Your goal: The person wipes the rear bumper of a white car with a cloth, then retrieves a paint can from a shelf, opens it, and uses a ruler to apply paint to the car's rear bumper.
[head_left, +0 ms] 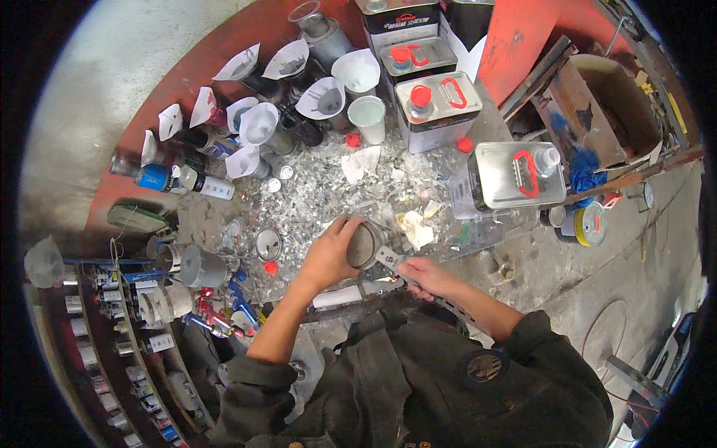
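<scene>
My left hand (pixel 331 250) is wrapped around the far left side of a round open can (pixel 361 245), whose inside looks grey-brown. The can stands on the paint-spattered bench in front of me. My right hand (pixel 429 278) is closed on a flat grey stick (pixel 390 259), with the stick's broad end at the can's right rim. From that hand the stick runs back along the underside of my right forearm. I cannot tell whether its tip touches the can. Left of my left hand lies a round metal lid (pixel 269 244), with a red cap (pixel 270 267) just below it.
Several cups with paper strainers (pixel 259 125) crowd the back left of the bench. Metal jerrycans (pixel 520 175) with red handles stand at the back and right. A crumpled cloth (pixel 417 228) lies right of the can. Spray guns (pixel 243 306) hang near the left front edge, beside shelves of tins (pixel 123 347).
</scene>
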A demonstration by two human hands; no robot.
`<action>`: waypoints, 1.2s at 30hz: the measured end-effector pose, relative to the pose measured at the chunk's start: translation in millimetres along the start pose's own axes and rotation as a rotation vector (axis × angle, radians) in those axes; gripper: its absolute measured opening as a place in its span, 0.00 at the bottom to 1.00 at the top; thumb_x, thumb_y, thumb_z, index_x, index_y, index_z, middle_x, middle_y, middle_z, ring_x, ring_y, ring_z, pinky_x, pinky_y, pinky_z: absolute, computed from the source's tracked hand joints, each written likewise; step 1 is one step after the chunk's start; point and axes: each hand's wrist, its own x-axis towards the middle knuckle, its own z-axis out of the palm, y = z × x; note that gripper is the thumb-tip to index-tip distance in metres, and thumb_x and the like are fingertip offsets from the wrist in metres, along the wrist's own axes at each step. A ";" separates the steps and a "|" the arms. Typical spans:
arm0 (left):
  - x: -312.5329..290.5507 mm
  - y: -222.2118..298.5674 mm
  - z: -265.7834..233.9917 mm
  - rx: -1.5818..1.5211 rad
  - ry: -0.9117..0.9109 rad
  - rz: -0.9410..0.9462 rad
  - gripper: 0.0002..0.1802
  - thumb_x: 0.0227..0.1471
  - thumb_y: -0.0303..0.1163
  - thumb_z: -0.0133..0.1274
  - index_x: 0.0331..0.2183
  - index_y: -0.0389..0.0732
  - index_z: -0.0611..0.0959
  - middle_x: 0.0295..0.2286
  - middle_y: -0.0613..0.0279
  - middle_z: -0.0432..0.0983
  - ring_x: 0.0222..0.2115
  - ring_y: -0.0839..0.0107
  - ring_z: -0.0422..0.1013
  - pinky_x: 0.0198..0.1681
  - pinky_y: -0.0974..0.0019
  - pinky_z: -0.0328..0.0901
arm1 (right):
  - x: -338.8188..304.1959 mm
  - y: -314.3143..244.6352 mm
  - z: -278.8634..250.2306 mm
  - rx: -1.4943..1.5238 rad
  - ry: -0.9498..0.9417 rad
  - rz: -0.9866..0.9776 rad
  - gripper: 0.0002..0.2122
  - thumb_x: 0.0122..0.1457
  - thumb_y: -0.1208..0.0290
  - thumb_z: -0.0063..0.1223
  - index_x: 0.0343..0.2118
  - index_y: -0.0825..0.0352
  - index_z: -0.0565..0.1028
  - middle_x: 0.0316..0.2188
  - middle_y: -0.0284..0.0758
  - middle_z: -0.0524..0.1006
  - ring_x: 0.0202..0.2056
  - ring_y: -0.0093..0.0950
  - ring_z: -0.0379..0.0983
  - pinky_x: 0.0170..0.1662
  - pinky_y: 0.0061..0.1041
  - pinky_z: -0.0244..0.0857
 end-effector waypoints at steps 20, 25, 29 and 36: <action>-70.2 -160.4 120.7 -2.051 0.552 -0.426 0.33 0.65 0.50 0.53 0.58 0.31 0.70 0.55 0.44 0.70 0.54 0.50 0.71 0.59 0.50 0.72 | -104.5 -146.0 7.8 0.268 0.301 -0.893 0.25 0.75 0.54 0.37 0.19 0.62 0.64 0.18 0.27 0.59 0.22 0.21 0.54 0.26 0.25 0.49; -98.6 -185.5 135.6 -1.403 0.381 -0.831 0.32 0.60 0.46 0.61 0.52 0.26 0.76 0.43 0.43 0.80 0.43 0.58 0.79 0.49 0.60 0.76 | -71.7 -181.6 54.3 0.119 0.139 -1.157 0.28 0.75 0.49 0.32 0.19 0.62 0.63 0.18 0.28 0.58 0.22 0.23 0.54 0.26 0.27 0.50; -111.9 -178.4 169.0 -0.874 0.390 -0.588 0.27 0.54 0.39 0.67 0.48 0.28 0.81 0.37 0.52 0.84 0.37 0.64 0.82 0.45 0.65 0.76 | 9.5 -142.3 65.8 -0.164 0.125 -1.018 0.19 0.73 0.59 0.46 0.27 0.67 0.74 0.28 0.35 0.74 0.31 0.26 0.69 0.38 0.27 0.65; -51.7 -45.3 124.2 -0.623 0.582 -0.211 0.64 0.33 0.36 0.78 0.67 0.38 0.59 0.62 0.45 0.64 0.63 0.51 0.62 0.64 0.52 0.61 | 32.7 -134.1 51.9 -1.108 0.276 -0.742 0.06 0.61 0.69 0.63 0.38 0.66 0.83 0.35 0.42 0.84 0.35 0.36 0.82 0.40 0.31 0.74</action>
